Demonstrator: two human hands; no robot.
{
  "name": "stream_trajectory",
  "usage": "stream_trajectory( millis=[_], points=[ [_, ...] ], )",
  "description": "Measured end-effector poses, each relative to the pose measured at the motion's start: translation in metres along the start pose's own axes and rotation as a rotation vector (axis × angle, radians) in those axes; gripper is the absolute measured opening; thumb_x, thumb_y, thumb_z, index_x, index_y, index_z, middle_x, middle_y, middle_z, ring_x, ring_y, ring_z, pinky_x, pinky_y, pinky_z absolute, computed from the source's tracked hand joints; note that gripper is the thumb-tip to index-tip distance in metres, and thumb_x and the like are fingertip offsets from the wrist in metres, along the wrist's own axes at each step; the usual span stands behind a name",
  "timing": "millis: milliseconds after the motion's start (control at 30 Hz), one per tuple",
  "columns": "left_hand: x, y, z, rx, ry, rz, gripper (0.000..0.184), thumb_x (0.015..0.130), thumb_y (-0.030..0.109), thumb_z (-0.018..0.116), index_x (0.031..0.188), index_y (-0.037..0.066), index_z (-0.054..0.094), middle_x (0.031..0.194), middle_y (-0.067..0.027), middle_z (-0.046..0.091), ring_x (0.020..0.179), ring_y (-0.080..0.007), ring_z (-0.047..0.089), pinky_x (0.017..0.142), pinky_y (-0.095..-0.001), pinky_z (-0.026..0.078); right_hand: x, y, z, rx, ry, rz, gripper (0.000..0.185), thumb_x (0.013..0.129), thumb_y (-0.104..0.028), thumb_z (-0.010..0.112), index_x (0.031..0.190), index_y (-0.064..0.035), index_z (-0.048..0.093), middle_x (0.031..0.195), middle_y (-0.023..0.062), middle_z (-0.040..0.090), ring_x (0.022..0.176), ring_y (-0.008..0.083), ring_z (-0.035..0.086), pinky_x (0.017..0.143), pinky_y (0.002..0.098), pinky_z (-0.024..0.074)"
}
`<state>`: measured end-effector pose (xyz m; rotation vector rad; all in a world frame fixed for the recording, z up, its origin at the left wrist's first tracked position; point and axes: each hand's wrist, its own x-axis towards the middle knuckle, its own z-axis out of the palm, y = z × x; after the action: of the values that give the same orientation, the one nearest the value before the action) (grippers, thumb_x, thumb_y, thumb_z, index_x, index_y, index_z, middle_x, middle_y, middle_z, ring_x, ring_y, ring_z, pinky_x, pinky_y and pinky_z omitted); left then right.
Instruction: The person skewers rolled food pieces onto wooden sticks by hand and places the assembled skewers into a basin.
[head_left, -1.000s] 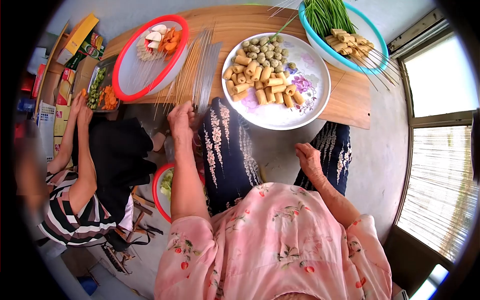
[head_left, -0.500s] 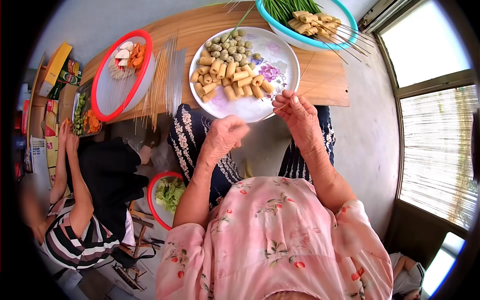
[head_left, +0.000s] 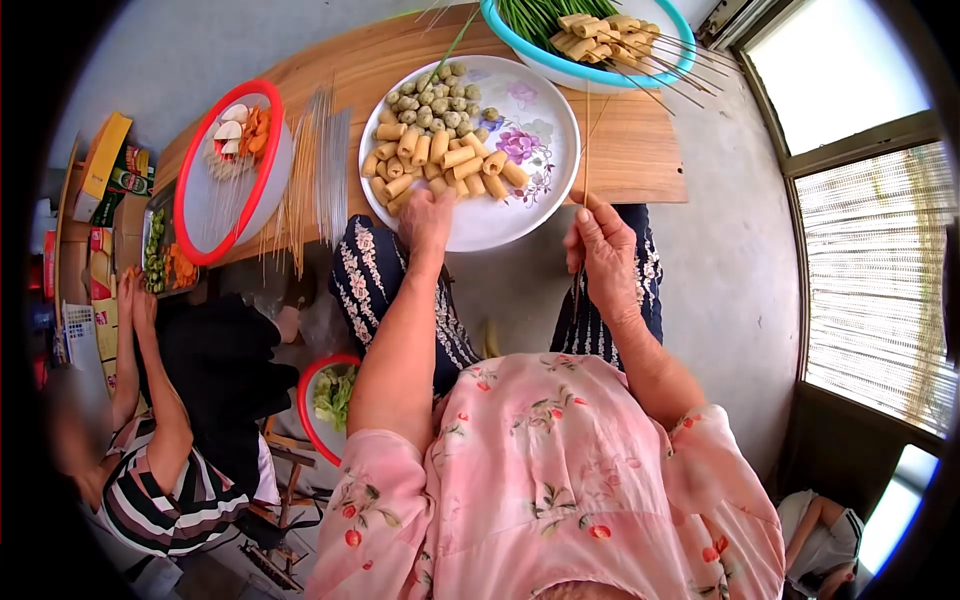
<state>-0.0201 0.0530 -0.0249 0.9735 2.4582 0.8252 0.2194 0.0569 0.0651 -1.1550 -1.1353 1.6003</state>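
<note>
My left hand [head_left: 427,222] is at the near left rim of a white floral plate [head_left: 490,232], its fingers closed at a tan tube-shaped roll [head_left: 437,187]; the fingertips are partly hidden. Several more tan rolls [head_left: 465,167] lie around it, and small speckled greenish eggs [head_left: 437,105] are heaped behind them. Right of the plate, my right hand [head_left: 605,248] is closed around a thin wooden skewer [head_left: 587,150], which stands nearly upright in view. No food shows on the skewer.
Loose skewers [head_left: 305,170] lie left of the plate beside a red-rimmed basket [head_left: 180,190] of cut vegetables. A turquoise-rimmed basin [head_left: 590,75] holds green stalks and skewered rolls. At left, another person's hands [head_left: 135,295] are by a vegetable tray [head_left: 180,287]. A red-rimmed bowl [head_left: 303,400] holds leaves.
My left hand has moved forward and left from above my lap to the rolls on the plate. My right hand has turned the skewer from slanted to nearly upright.
</note>
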Motion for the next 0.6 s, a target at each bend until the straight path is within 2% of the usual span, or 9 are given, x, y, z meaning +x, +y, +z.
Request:
stream_trajectory(
  millis=[67, 100, 200, 300, 400, 467, 600],
  points=[
    [0.002, 0.0, 0.003, 0.027, -0.002, -0.041, 0.032, 0.068, 0.033, 0.065, 0.072, 0.0, 0.066, 0.076, -0.0172, 0.065, 0.076, -0.033, 0.062, 0.071, -0.0403, 0.047, -0.005, 0.005, 0.0, -0.102, -0.037, 0.024, 0.028, 0.094, -0.014, 0.051, 0.121, -0.0051, 0.055, 0.061, -0.0018, 0.051, 0.044, 0.0048, 0.043, 0.04, 0.0188, 0.0365],
    [0.002, -0.002, 0.003, -0.03, -0.006, -0.04, 0.029, 0.065, 0.027, 0.067, 0.071, -0.001, 0.065, 0.067, -0.015, 0.063, 0.07, -0.0263, 0.062, 0.065, -0.0363, 0.047, -0.008, 0.007, 0.0, -0.148, -0.058, 0.02, 0.03, 0.094, -0.013, 0.051, 0.122, -0.0049, 0.054, 0.06, -0.002, 0.05, 0.045, 0.0044, 0.043, 0.042, 0.0188, 0.0367],
    [0.005, -0.014, 0.011, -0.236, 0.028, -0.06, 0.024, 0.067, 0.02, 0.067, 0.08, 0.001, 0.064, 0.066, -0.0087, 0.061, 0.064, -0.0184, 0.059, 0.06, -0.0298, 0.046, -0.011, 0.016, 0.0, -0.3, -0.116, 0.011, 0.028, 0.092, -0.012, 0.053, 0.119, -0.0041, 0.056, 0.061, 0.0004, 0.052, 0.048, 0.0062, 0.046, 0.046, 0.0208, 0.0405],
    [-0.005, -0.015, 0.006, -0.628, -0.029, -0.096, 0.024, 0.072, 0.015, 0.066, 0.092, 0.002, 0.062, 0.073, -0.0029, 0.058, 0.064, -0.0126, 0.055, 0.058, -0.024, 0.045, -0.011, 0.027, 0.0, -0.408, -0.121, -0.109, 0.027, 0.091, -0.011, 0.055, 0.116, -0.0037, 0.058, 0.063, 0.0038, 0.055, 0.05, 0.0083, 0.048, 0.049, 0.0235, 0.043],
    [-0.021, -0.005, -0.015, -0.955, -0.189, -0.257, 0.028, 0.079, 0.017, 0.065, 0.103, 0.003, 0.058, 0.081, -0.0018, 0.058, 0.066, -0.0122, 0.054, 0.061, -0.0239, 0.047, -0.014, 0.024, 0.003, -0.459, -0.183, -0.159, 0.026, 0.089, -0.009, 0.056, 0.115, -0.0042, 0.059, 0.061, 0.0057, 0.054, 0.05, 0.01, 0.047, 0.052, 0.0253, 0.0438],
    [-0.024, -0.004, -0.022, -1.112, -0.201, -0.401, 0.028, 0.082, 0.022, 0.066, 0.102, 0.003, 0.059, 0.08, -0.003, 0.058, 0.068, -0.0127, 0.056, 0.063, -0.028, 0.051, -0.015, 0.027, 0.003, -0.491, -0.218, -0.163, 0.026, 0.089, -0.008, 0.056, 0.115, -0.0044, 0.06, 0.059, 0.0062, 0.052, 0.05, 0.0102, 0.045, 0.052, 0.0257, 0.0438],
    [-0.024, -0.008, -0.027, -1.235, -0.306, -0.463, 0.024, 0.082, 0.022, 0.066, 0.098, 0.004, 0.06, 0.077, -0.0038, 0.058, 0.069, -0.0142, 0.056, 0.063, -0.0298, 0.051, -0.015, 0.038, 0.0, -0.551, -0.334, -0.142, 0.029, 0.09, -0.008, 0.054, 0.118, -0.0045, 0.058, 0.064, 0.0022, 0.052, 0.054, 0.007, 0.047, 0.054, 0.0233, 0.0446]
  ],
)
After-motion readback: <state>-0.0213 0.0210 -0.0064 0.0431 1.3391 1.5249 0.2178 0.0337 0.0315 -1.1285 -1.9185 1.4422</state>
